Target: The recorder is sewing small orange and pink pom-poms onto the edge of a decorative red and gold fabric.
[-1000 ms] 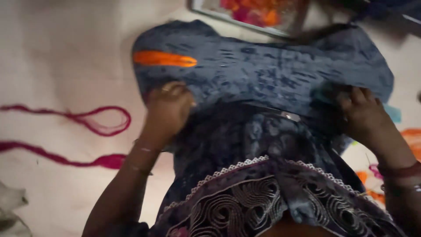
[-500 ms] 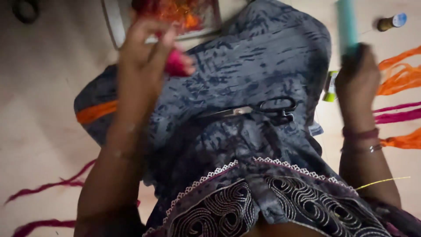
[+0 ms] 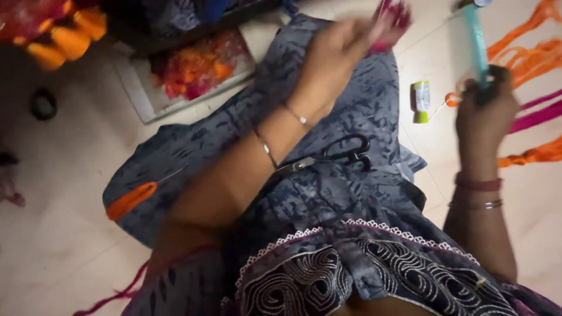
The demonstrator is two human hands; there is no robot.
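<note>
My left hand (image 3: pixel 336 50) is raised at the top middle and pinches a small bunch of pink strands (image 3: pixel 391 20). My right hand (image 3: pixel 486 111) is up at the right, closed around a teal stick-like tool (image 3: pixel 477 44) that points upward. Under both arms lies blue patterned cloth (image 3: pixel 345 193) spread over my lap. Black-handled scissors (image 3: pixel 336 157) rest on that cloth between my arms. An orange strip (image 3: pixel 130 201) lies on the cloth's left edge.
A white tray (image 3: pixel 137 96) holding orange and pink material stands on the floor at upper left. A yellow-green spool (image 3: pixel 420 100) lies right of the cloth. Orange strands (image 3: pixel 530 44) and pink strands (image 3: pixel 535 117) trail at the right edge. A dark ring (image 3: pixel 43 103) sits far left.
The view has swung; both hands lifted off the cloth, the left now holding pink strands higher and further right, the right gripping the teal tool. The scissors came into sight on the cloth.
</note>
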